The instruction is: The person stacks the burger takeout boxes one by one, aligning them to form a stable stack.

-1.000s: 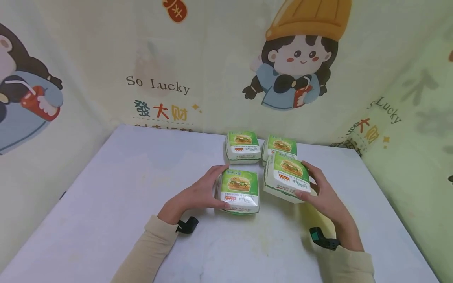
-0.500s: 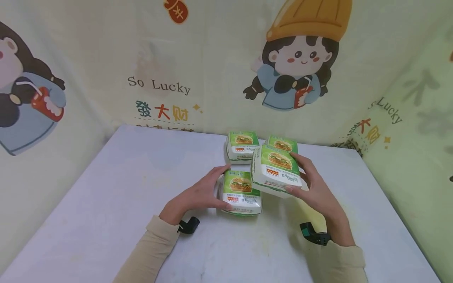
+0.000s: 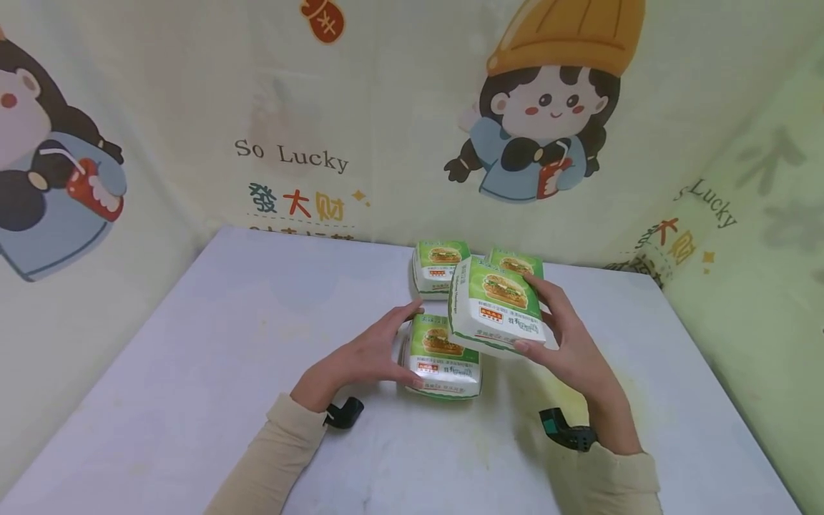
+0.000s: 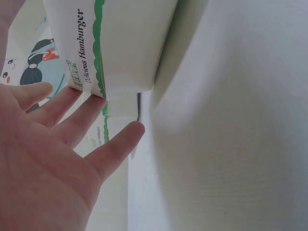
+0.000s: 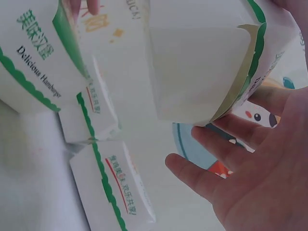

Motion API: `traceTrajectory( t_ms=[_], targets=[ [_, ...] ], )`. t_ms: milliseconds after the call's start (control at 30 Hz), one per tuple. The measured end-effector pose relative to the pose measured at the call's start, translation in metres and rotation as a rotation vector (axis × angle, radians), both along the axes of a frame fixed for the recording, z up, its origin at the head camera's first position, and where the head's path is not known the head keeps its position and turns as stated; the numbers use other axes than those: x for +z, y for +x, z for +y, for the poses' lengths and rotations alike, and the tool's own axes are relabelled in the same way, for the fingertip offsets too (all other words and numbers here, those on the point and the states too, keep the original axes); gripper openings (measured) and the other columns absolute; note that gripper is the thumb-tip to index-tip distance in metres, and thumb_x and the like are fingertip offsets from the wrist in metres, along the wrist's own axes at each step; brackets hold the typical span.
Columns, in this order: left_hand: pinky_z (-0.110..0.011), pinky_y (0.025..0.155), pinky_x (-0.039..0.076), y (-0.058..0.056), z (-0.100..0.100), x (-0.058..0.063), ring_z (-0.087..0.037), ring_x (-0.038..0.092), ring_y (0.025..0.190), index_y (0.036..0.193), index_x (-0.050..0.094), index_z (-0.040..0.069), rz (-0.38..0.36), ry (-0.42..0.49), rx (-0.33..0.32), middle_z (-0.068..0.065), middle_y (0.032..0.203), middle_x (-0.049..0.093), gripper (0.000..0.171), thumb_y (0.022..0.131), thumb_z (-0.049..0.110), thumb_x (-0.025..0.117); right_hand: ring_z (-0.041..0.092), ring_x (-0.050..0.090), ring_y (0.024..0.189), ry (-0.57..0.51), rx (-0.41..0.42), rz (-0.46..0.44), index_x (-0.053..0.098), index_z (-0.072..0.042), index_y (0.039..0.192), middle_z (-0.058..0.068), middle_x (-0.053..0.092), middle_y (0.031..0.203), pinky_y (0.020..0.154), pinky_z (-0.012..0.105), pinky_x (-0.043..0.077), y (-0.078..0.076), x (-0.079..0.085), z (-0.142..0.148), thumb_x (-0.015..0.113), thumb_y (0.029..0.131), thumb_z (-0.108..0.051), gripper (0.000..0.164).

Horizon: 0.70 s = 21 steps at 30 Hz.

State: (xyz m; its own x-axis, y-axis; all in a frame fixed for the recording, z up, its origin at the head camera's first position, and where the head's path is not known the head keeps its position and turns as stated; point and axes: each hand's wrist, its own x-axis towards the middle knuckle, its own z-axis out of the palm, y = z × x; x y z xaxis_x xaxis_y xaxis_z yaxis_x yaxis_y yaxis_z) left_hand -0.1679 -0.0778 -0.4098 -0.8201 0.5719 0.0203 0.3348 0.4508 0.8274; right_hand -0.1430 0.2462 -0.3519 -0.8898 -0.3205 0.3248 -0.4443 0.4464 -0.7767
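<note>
Two green-and-white hamburger boxes are in my hands. My left hand (image 3: pixel 368 354) holds the left end of the front hamburger box (image 3: pixel 448 368), thumb at its near side and fingers toward its far side; that box stands on the table. In the left wrist view, fingertips meet the box's side (image 4: pixel 130 43), while the little finger is spread away. My right hand (image 3: pixel 576 357) grips a second hamburger box (image 3: pixel 498 309) by its right end, raised and slightly tilted. It covers part of the front box's top right. In the right wrist view its pale underside (image 5: pixel 197 72) shows.
Two more hamburger boxes stand behind, a left one (image 3: pixel 440 270) and a right one (image 3: pixel 521 256) partly hidden by the raised box. They are on the white table (image 3: pixel 212 372) near the printed backdrop cloth (image 3: pixel 393 143). Cloth also hangs at both sides.
My right hand has carried its box left and slightly up, so it now overlaps the front box in view. My left hand stays at the front box, which has shifted slightly right.
</note>
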Motion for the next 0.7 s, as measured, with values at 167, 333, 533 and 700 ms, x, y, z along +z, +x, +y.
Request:
traceTrajectory(
  t_ms=[167, 333, 533, 700],
  targets=[
    [-0.047, 0.121, 0.028, 0.0, 0.0, 0.001, -0.018, 0.027, 0.148, 0.16, 0.014, 0.025, -0.006, 0.011, 0.008, 0.005, 0.158, 0.031, 0.126, 0.063, 0.041, 0.093, 0.013, 0.031, 0.139, -0.01, 0.016, -0.005, 0.026, -0.029, 0.156, -0.007, 0.029, 0.156, 0.104, 0.012, 0.038, 0.001, 0.001, -0.006, 0.076, 0.08, -0.007, 0.094],
    [-0.047, 0.121, 0.029, 0.0, -0.001, 0.001, -0.016, 0.026, 0.148, 0.16, 0.011, 0.029, 0.0, 0.011, 0.013, 0.006, 0.159, 0.03, 0.126, 0.064, 0.042, 0.093, 0.012, 0.033, 0.137, 0.039, 0.021, -0.02, 0.027, -0.031, 0.156, -0.008, 0.028, 0.157, 0.111, 0.033, 0.04, 0.001, -0.001, -0.014, 0.079, 0.08, -0.012, 0.094],
    [-0.048, 0.12, 0.03, 0.0, -0.002, 0.0, -0.017, 0.027, 0.148, 0.159, 0.011, 0.03, 0.003, 0.033, 0.006, 0.006, 0.158, 0.03, 0.126, 0.064, 0.04, 0.093, 0.011, 0.032, 0.137, 0.058, 0.043, -0.026, 0.028, -0.033, 0.155, -0.009, 0.028, 0.157, 0.113, 0.04, 0.038, 0.002, -0.002, -0.02, 0.081, 0.079, -0.014, 0.095],
    [-0.048, 0.12, 0.03, 0.0, 0.0, 0.0, -0.017, 0.026, 0.148, 0.159, 0.012, 0.033, -0.018, 0.045, 0.015, 0.008, 0.158, 0.029, 0.125, 0.064, 0.038, 0.094, 0.011, 0.031, 0.138, 0.072, 0.062, -0.029, 0.028, -0.033, 0.155, -0.009, 0.027, 0.157, 0.112, 0.031, 0.038, 0.003, -0.004, -0.024, 0.082, 0.078, -0.015, 0.095]
  ],
)
